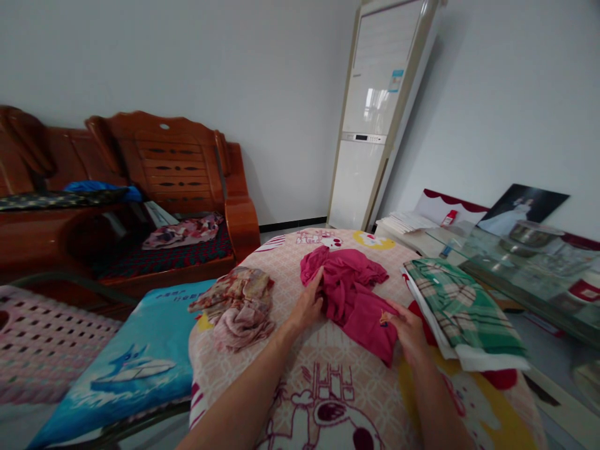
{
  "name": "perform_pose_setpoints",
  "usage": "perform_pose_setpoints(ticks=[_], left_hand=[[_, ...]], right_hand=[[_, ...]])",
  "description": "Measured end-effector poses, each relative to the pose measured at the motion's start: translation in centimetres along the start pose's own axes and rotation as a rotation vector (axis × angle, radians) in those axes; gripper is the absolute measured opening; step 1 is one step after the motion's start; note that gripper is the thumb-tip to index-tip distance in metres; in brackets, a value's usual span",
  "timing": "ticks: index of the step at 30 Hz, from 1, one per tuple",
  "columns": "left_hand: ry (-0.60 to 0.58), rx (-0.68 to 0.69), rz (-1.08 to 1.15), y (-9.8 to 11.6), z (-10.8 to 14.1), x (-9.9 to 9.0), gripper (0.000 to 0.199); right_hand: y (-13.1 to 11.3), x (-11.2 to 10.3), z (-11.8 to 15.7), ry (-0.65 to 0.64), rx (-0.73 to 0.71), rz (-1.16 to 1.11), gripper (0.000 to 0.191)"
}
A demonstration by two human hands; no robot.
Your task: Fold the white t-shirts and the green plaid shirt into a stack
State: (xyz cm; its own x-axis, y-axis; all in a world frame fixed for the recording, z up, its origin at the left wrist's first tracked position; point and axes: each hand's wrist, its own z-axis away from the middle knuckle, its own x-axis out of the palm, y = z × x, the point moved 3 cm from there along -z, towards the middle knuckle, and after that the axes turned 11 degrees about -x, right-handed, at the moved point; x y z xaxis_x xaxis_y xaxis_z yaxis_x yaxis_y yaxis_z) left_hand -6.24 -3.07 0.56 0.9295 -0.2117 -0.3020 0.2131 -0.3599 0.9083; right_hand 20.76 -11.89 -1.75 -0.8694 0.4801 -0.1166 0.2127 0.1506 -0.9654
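Observation:
A crumpled magenta garment [354,301] lies on the round table, with a small yellow embroidered motif near its right side. My left hand [310,303] is closed on its left edge, fingertips partly hidden in the folds. At the right, my right hand [407,326] pinches the cloth beside the motif, where the garment is spread flatter. To the left of my left forearm sits a rumpled heap of floral and pale pink clothes [244,309]. A folded green plaid cloth [462,306], with white fabric under it, lies to the right of my right hand.
A patterned tablecloth [337,387] covers the table. At left are a blue cushion [150,350], a pink woven chair [51,344] and a wooden sofa [173,162]. A glass-topped cabinet [492,262] holds bowls and papers at right. Behind stands a tall air conditioner [363,175].

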Motion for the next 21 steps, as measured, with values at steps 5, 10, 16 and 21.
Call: perform_pose_setpoints(ticks=[5,10,16,21], left_hand=[[0.056,0.024,-0.211,-1.6,-0.5,0.7,0.086],[0.162,-0.033,-0.236,-1.8,-1.0,0.2,0.066],[0.185,-0.013,-0.220,-1.1,-0.9,-1.7,0.042],[-0.257,0.137,-0.368,0.3,0.4,1.2,0.031]], right_hand=[[-0.1,-0.1,0.1,-0.036,0.021,0.017,0.061],[0.0,-0.2,0.0,-0.061,0.043,-0.024,0.061],[0.3,-0.2,0.2,-0.033,0.066,-0.078,0.059],[0.2,-0.1,0.2,0.000,0.058,-0.092,0.053]])
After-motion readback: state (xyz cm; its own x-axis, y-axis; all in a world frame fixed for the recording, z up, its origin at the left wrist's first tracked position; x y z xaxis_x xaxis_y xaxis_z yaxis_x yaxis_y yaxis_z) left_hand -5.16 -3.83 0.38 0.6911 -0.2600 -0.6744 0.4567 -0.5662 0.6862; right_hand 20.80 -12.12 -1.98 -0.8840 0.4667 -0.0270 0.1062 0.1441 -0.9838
